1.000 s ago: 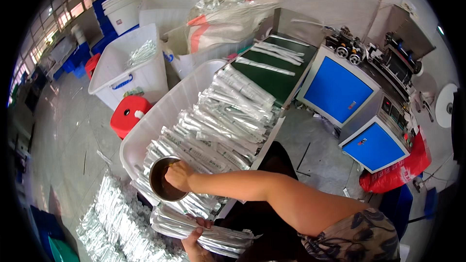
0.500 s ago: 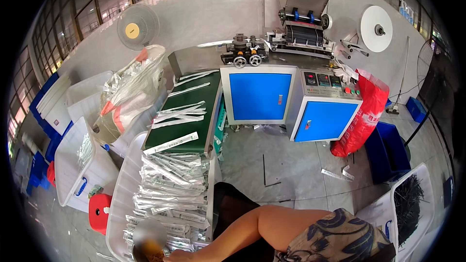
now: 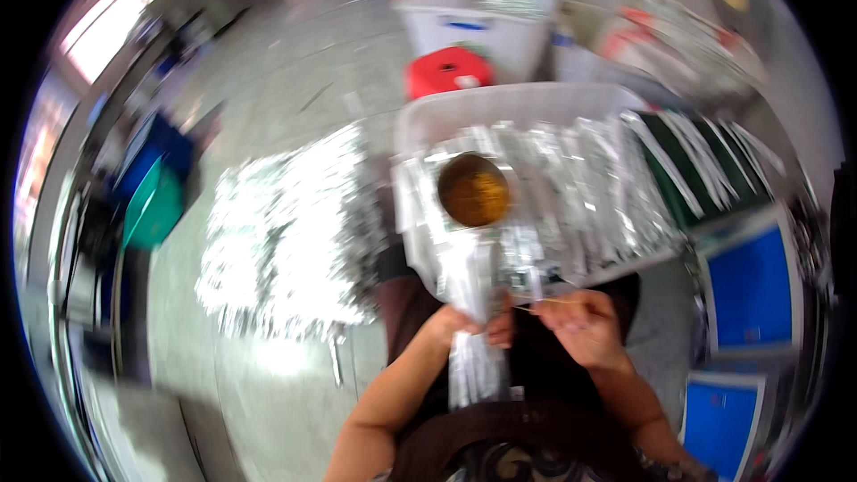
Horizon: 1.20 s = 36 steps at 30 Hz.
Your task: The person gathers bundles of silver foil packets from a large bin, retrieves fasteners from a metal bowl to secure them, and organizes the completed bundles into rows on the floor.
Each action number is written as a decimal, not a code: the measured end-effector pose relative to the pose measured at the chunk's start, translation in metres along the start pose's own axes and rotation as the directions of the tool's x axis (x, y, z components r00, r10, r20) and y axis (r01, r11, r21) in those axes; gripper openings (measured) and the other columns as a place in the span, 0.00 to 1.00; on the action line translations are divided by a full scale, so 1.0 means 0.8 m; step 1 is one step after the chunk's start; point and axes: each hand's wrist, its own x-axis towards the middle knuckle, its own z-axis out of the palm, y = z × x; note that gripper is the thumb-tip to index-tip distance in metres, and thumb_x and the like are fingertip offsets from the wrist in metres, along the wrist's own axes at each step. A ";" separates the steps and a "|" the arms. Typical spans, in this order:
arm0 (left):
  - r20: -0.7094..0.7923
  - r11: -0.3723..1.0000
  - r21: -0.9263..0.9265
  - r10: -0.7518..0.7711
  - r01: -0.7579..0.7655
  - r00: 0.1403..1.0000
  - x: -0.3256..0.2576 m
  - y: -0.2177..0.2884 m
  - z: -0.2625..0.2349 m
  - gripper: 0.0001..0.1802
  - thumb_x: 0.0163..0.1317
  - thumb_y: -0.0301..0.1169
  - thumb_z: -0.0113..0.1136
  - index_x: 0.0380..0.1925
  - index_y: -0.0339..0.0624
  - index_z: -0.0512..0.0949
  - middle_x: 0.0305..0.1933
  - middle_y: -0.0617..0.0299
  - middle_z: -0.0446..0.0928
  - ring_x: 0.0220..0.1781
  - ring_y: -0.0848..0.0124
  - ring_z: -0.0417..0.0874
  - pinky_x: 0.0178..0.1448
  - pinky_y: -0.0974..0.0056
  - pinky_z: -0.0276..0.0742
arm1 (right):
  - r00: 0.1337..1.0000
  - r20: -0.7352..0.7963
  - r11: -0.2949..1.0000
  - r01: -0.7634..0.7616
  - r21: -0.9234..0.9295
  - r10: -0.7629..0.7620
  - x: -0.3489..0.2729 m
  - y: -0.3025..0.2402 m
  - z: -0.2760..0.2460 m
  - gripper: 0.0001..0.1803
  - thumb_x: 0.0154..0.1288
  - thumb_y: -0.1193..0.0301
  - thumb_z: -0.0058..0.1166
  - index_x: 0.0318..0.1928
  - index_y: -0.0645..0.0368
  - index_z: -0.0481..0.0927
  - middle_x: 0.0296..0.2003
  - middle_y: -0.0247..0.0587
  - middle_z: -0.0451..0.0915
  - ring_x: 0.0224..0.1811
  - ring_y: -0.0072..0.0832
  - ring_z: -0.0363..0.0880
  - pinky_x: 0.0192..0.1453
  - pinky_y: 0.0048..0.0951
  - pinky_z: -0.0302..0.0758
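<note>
My left hand [image 3: 469, 326] is closed around a bundle of slim silver-white packets [image 3: 478, 370], held upright over my lap. Just to its right, my right hand [image 3: 585, 328] pinches a thin yellow rubber band [image 3: 546, 302], stretched toward the bundle. Ahead of my hands, a round bowl [image 3: 449, 180] of small yellow-orange bands rests on the packets. Beneath it, many more packets [image 3: 589, 187] fill a large white plastic tub [image 3: 518, 103]. Motion blur hides the finer detail of the fingers and the packet printing.
A broad pile of silver packets [image 3: 286, 232] lies on the floor at left, near a green basket [image 3: 153, 205]. Beyond the tub stand a red stool [image 3: 446, 71] and a white bin [image 3: 478, 27]. A green conveyor [image 3: 669, 174] with packets and blue-doored cabinets [image 3: 752, 290] are at right.
My view has swung left and downward. Earlier one hand was at the bowl; now both hands are over my lap, with the packet bundle and a stretched rubber band.
</note>
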 end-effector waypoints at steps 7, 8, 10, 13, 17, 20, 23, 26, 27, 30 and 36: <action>-0.144 0.963 0.248 -0.068 0.103 0.987 0.025 -0.017 0.051 0.27 0.36 0.27 0.65 0.41 0.33 0.69 0.27 0.53 0.73 0.28 0.64 0.77 0.38 0.60 0.76 | 0.933 0.348 0.404 0.354 -0.843 -0.091 0.065 -0.048 0.025 0.29 0.56 0.74 0.53 0.57 0.70 0.61 0.59 0.56 0.60 0.63 0.41 0.58 0.64 0.36 0.55; -0.207 0.955 0.273 -0.056 0.112 0.977 0.028 -0.018 0.060 0.26 0.36 0.25 0.64 0.40 0.32 0.69 0.26 0.53 0.74 0.27 0.63 0.78 0.36 0.62 0.76 | 0.936 0.350 0.492 0.291 -0.821 0.030 0.068 -0.057 0.033 0.33 0.55 0.73 0.55 0.59 0.69 0.58 0.62 0.54 0.56 0.65 0.40 0.55 0.64 0.36 0.55; -0.201 0.914 0.354 -0.130 0.196 0.971 0.043 -0.017 0.070 0.24 0.36 0.23 0.63 0.38 0.32 0.70 0.24 0.52 0.74 0.26 0.63 0.78 0.34 0.62 0.75 | 0.910 0.354 0.421 0.241 -0.874 0.214 0.079 -0.084 0.046 0.37 0.52 0.69 0.59 0.60 0.67 0.57 0.61 0.52 0.57 0.65 0.39 0.55 0.64 0.34 0.56; -0.161 0.889 0.410 -0.151 0.206 0.975 0.058 -0.015 0.074 0.19 0.35 0.20 0.62 0.32 0.31 0.70 0.24 0.51 0.75 0.25 0.63 0.78 0.31 0.63 0.75 | 0.832 0.384 0.223 0.318 -0.922 0.401 0.096 -0.105 0.067 0.33 0.49 0.69 0.60 0.56 0.67 0.64 0.55 0.53 0.66 0.57 0.40 0.67 0.58 0.31 0.64; -0.117 0.870 0.441 -0.186 0.219 0.975 0.059 -0.029 0.061 0.21 0.38 0.20 0.60 0.36 0.30 0.68 0.26 0.50 0.75 0.26 0.64 0.80 0.32 0.64 0.77 | 0.622 0.356 0.228 0.279 -0.933 0.698 0.115 -0.097 0.064 0.31 0.40 0.67 0.64 0.48 0.67 0.72 0.45 0.51 0.74 0.42 0.34 0.75 0.44 0.29 0.71; -0.099 0.915 0.370 -0.135 0.163 0.986 0.049 -0.010 0.076 0.26 0.40 0.23 0.62 0.42 0.29 0.65 0.29 0.50 0.76 0.30 0.64 0.80 0.37 0.64 0.77 | 0.799 0.478 0.365 0.349 -0.863 0.365 0.102 -0.065 0.053 0.40 0.36 0.63 0.68 0.53 0.64 0.68 0.44 0.48 0.73 0.40 0.30 0.75 0.39 0.30 0.73; -0.241 0.871 0.481 0.022 0.100 0.970 0.033 -0.007 0.063 0.34 0.42 0.29 0.66 0.49 0.30 0.61 0.39 0.51 0.73 0.41 0.67 0.76 0.48 0.66 0.71 | 0.987 -0.038 0.924 -0.159 -0.348 0.155 0.073 -0.010 0.025 0.58 0.36 0.54 0.69 0.64 0.58 0.47 0.43 0.44 0.72 0.41 0.28 0.73 0.40 0.25 0.75; -0.258 0.853 0.521 0.176 -0.016 0.950 -0.011 -0.026 0.044 0.58 0.38 0.40 0.72 0.63 0.32 0.44 0.58 0.55 0.59 0.61 0.69 0.59 0.64 0.68 0.52 | 0.917 -0.125 0.900 -0.397 -0.180 0.379 0.028 0.058 0.006 0.48 0.36 0.54 0.67 0.56 0.63 0.58 0.35 0.40 0.71 0.38 0.29 0.72 0.40 0.27 0.73; -0.320 0.840 0.531 0.318 -0.109 0.892 -0.027 -0.040 0.046 0.59 0.38 0.39 0.73 0.63 0.32 0.42 0.59 0.55 0.59 0.61 0.69 0.59 0.64 0.68 0.52 | 0.915 -0.057 0.902 -0.404 -0.153 0.400 0.025 0.076 0.017 0.40 0.38 0.59 0.65 0.51 0.64 0.62 0.34 0.41 0.71 0.38 0.31 0.72 0.42 0.31 0.72; -0.429 0.716 0.687 0.540 -0.127 0.724 -0.066 -0.051 0.053 0.61 0.35 0.32 0.74 0.63 0.35 0.40 0.59 0.55 0.58 0.60 0.67 0.60 0.62 0.64 0.56 | 0.850 0.026 0.839 -0.514 -0.179 0.526 0.061 0.095 0.052 0.32 0.40 0.67 0.60 0.48 0.65 0.65 0.34 0.46 0.73 0.38 0.33 0.73 0.43 0.33 0.71; -0.580 0.678 0.697 0.724 -0.233 0.372 -0.150 -0.012 0.043 0.52 0.35 0.35 0.73 0.59 0.38 0.52 0.53 0.57 0.65 0.54 0.67 0.69 0.55 0.63 0.67 | 0.639 0.164 0.592 -0.543 -0.595 0.752 0.177 0.186 0.165 0.31 0.45 0.70 0.61 0.50 0.67 0.66 0.39 0.43 0.73 0.41 0.28 0.73 0.47 0.28 0.70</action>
